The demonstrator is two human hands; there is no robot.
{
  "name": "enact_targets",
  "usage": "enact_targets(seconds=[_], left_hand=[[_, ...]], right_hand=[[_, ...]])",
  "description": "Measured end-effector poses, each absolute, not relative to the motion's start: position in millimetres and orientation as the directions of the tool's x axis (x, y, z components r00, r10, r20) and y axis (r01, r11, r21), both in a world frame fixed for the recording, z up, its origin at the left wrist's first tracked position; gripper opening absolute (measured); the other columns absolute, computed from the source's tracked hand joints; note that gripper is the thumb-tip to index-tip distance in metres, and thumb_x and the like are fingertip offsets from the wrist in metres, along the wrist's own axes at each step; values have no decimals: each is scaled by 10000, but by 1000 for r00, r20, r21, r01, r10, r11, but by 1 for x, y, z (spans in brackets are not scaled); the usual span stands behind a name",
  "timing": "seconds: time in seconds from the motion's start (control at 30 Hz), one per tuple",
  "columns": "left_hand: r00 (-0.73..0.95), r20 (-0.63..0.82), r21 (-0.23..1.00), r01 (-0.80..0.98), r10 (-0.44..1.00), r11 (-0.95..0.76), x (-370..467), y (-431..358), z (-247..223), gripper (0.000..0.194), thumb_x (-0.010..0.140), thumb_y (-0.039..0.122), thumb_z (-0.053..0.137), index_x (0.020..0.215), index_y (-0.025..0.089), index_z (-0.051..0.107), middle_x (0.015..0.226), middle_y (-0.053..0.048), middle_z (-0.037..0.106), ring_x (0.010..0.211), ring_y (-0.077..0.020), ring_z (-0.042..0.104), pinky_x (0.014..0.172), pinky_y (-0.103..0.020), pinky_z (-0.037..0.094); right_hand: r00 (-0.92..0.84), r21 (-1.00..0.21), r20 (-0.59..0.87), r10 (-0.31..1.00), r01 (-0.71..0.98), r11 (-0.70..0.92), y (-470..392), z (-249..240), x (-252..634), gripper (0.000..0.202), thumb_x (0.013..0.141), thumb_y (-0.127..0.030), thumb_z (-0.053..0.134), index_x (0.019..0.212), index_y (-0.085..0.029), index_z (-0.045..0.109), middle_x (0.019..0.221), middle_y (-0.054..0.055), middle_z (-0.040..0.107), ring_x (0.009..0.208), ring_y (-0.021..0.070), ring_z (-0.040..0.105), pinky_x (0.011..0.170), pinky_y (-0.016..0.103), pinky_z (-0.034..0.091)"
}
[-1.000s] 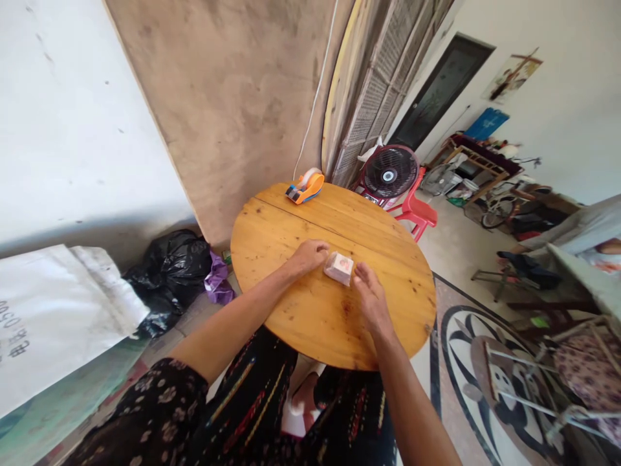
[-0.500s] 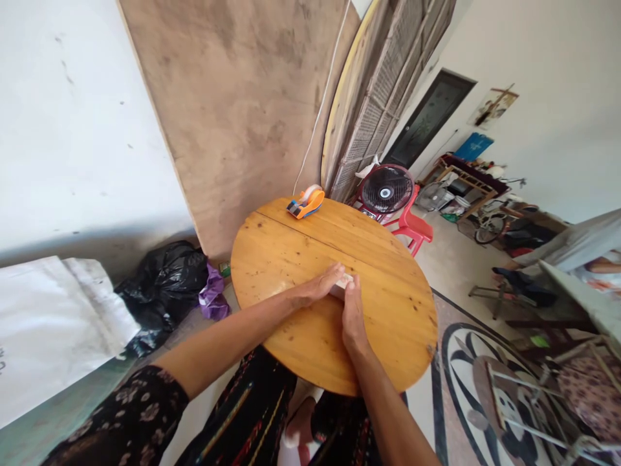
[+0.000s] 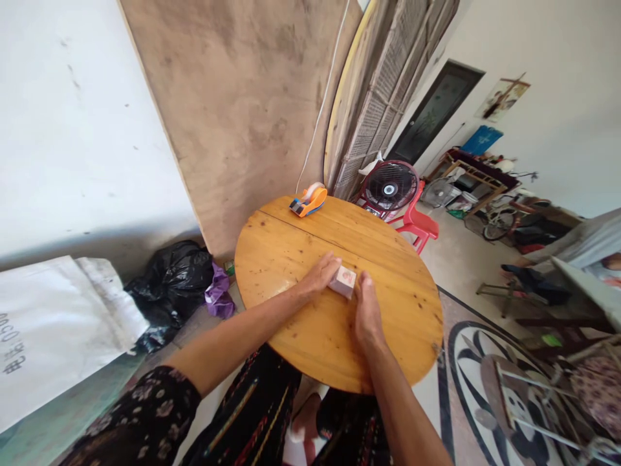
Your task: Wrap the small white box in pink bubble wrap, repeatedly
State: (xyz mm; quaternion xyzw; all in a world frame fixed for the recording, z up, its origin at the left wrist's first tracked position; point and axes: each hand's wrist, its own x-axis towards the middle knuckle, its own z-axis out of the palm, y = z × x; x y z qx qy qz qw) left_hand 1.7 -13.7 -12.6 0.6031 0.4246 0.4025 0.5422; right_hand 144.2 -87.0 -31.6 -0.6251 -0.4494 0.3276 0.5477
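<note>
A small pale pink box [image 3: 343, 281] with a reddish mark on its top stands on the round wooden table [image 3: 388, 310]. My left hand [image 3: 319, 274] lies along the box's left side, fingers stretched, seemingly against it. On the other side, my right hand [image 3: 367, 309] is held upright with straight fingers, a small gap between it and the box. Neither hand grips anything. Near the table's far edge is an orange and blue tape dispenser [image 3: 308, 202] with a roll of tape in it.
Behind the table lean a brown board [image 3: 242, 116] and woven panels [image 3: 383, 90]. A fan [image 3: 389, 189] and a red plastic chair [image 3: 418, 223] are beyond the far right edge. Black bags [image 3: 172, 285] and a purple bag [image 3: 219, 294] lie to the left.
My hands have parted from around the box: the right moved off to the right, the left slightly to the left. The box now shows more fully between them.
</note>
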Motion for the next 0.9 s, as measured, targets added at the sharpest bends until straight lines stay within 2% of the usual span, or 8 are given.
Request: enact_targets(seconds=[0.03, 0.1, 0.17, 0.27, 0.4, 0.57, 0.8, 0.9], left_hand=[[237, 7, 992, 123, 972, -37, -2, -10, -12, 478, 906, 366, 498, 1320, 135, 560, 1266, -124, 650, 1156, -221, 614, 1005, -305, 470], [220, 6, 987, 154, 976, -41, -10, -4, -10, 423, 827, 244, 552, 1211, 84, 626, 1160, -136, 681, 1066, -220, 631, 953, -300, 480], [310, -8, 983, 176, 951, -49, -18, -2, -7, 401, 802, 239, 548, 1151, 75, 655, 976, -105, 707, 878, -193, 644, 791, -274, 500], [487, -10, 984, 159, 874, -78, -27, -5, 1, 366, 767, 311, 588, 1039, 99, 708, 749, -39, 669, 664, -149, 581, 615, -239, 439], [622, 54, 962, 176, 781, -207, -31, -8, 7, 369, 745, 275, 543, 1025, 107, 714, 715, -9, 623, 636, -126, 525, 598, -227, 383], [650, 93, 899, 271, 754, -344, -28, -3, 2, 267, 708, 209, 501, 858, 123, 704, 696, 14, 569, 637, -112, 459, 585, -223, 316], [607, 110, 877, 314, 787, -365, -24, -4, -2, 281, 709, 185, 478, 863, 126, 705, 718, -1, 599, 652, -121, 483, 607, -227, 345], [540, 98, 930, 249, 836, -270, -23, -4, -6, 336, 730, 244, 509, 975, 124, 704, 697, 3, 589, 628, -121, 494, 584, -225, 362]], right_hand=[[416, -971, 86, 905, 239, -18, -90, -28, 152, 726, 910, -654, 420, 1480, -205, 427, 1589, 73, 373, 1481, 238, 312, 1235, 455, 205], [390, -953, 117, 913, 304, -8, -96, -22, 166, 676, 862, -588, 553, 1391, -169, 524, 1502, 121, 492, 1420, 266, 413, 1220, 466, 244], [301, -929, 121, 946, 369, 1, -99, -18, 176, 694, 796, -535, 648, 1357, -140, 541, 1454, 167, 532, 1365, 296, 481, 1186, 490, 310], [209, -888, 144, 967, 458, 33, -96, -20, 180, 723, 722, -470, 726, 1346, -154, 541, 1435, 181, 544, 1335, 320, 511, 1142, 517, 371], [118, -866, 213, 970, 483, 131, -81, -29, 178, 662, 724, -407, 726, 1315, -161, 559, 1355, 174, 610, 1253, 309, 584, 1092, 509, 434], [68, -878, 266, 962, 430, 212, -70, -38, 177, 486, 798, -342, 669, 1254, -182, 617, 1257, 130, 683, 1144, 276, 657, 1054, 474, 480], [75, -884, 271, 960, 413, 217, -72, -41, 174, 488, 798, -336, 671, 1263, -200, 615, 1262, 125, 679, 1137, 275, 659, 1051, 491, 482], [118, -872, 290, 950, 441, 211, -79, -36, 180, 529, 771, -366, 699, 1265, -198, 613, 1294, 142, 654, 1173, 286, 634, 1038, 504, 482]])
